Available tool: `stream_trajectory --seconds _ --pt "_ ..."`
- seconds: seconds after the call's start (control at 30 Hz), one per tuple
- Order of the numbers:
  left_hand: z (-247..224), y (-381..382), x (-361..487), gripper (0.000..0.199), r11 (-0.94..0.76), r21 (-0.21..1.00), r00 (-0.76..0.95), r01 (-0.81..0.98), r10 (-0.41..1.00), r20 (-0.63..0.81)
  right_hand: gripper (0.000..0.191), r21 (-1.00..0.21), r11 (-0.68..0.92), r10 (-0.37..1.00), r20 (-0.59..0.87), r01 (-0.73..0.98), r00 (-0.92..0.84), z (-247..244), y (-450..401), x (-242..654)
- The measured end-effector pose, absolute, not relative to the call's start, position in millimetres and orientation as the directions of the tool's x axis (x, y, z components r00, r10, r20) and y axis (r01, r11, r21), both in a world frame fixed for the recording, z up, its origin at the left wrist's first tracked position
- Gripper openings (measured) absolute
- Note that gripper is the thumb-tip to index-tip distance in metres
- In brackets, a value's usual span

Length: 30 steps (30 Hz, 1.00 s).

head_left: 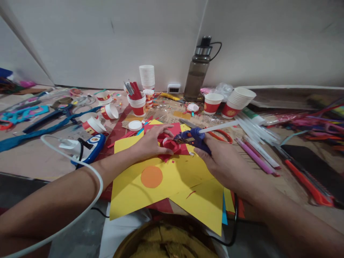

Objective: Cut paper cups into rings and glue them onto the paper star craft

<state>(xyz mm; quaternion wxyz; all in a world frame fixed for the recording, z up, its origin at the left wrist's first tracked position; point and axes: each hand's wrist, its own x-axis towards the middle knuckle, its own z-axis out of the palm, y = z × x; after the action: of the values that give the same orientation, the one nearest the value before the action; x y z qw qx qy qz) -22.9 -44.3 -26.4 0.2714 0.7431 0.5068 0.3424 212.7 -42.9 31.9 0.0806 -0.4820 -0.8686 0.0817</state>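
Note:
My right hand (215, 154) is wrapped round a blue hot glue gun (189, 138) with a white glue stick (220, 126) jutting from its back. The nozzle points left, at the edge of a small round red paper cup piece (171, 144) with a pale rim. Curled around that piece, the thumb and fingers of my left hand (153, 142) hold it from the left. Beneath it lies red paper (179, 129) on yellow sheets (126, 193). An orange paper circle (152, 176) rests nearer to me on the yellow.
Cut cups (94, 125) and a blue power strip (92, 148) lie left. Behind stand a cup of markers (137, 105), stacked cups (147, 76) and a bottle (197, 71). Scissors (220, 135), glue sticks (255, 139), a red cutter (306, 179) and a black phone-like slab (311, 168) lie right.

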Motion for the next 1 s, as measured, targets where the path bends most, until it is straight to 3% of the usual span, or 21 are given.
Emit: stream_trajectory --seconds 0.17,0.27,0.33,0.5,0.63,1.0 --pt "-21.1 -45.7 -22.2 0.084 -0.335 0.718 0.231 0.611 0.942 0.243 0.024 -0.236 0.504 0.861 0.065 0.831 -0.504 35.6 -41.0 215.2" --pt "-12.2 -41.0 -30.8 0.062 -0.311 0.687 0.178 0.657 0.949 0.26 0.025 -0.255 0.501 0.861 0.054 0.827 -0.506 36.0 -40.2 215.9" --pt "-8.7 -32.4 -39.1 0.044 -0.3 0.622 0.151 0.723 0.948 0.282 0.024 -0.262 0.505 0.858 0.051 0.823 -0.51 35.3 -39.5 215.9" --pt "-12.9 -2.9 -48.8 0.042 -0.256 0.319 0.223 0.913 0.965 0.136 0.023 -0.274 0.51 0.853 0.034 0.816 -0.521 32.9 -39.3 215.4" --pt "-16.1 13.8 -45.9 0.042 -0.364 0.189 0.354 0.912 0.932 0.084 0.024 -0.294 0.511 0.849 0.026 0.808 -0.528 32.2 -39.5 215.6" --pt "-8.7 32.8 -37.4 0.036 -0.357 0.242 0.34 0.902 0.934 0.112 0.021 -0.274 0.508 0.855 0.048 0.817 -0.516 32.7 -36.4 219.8"
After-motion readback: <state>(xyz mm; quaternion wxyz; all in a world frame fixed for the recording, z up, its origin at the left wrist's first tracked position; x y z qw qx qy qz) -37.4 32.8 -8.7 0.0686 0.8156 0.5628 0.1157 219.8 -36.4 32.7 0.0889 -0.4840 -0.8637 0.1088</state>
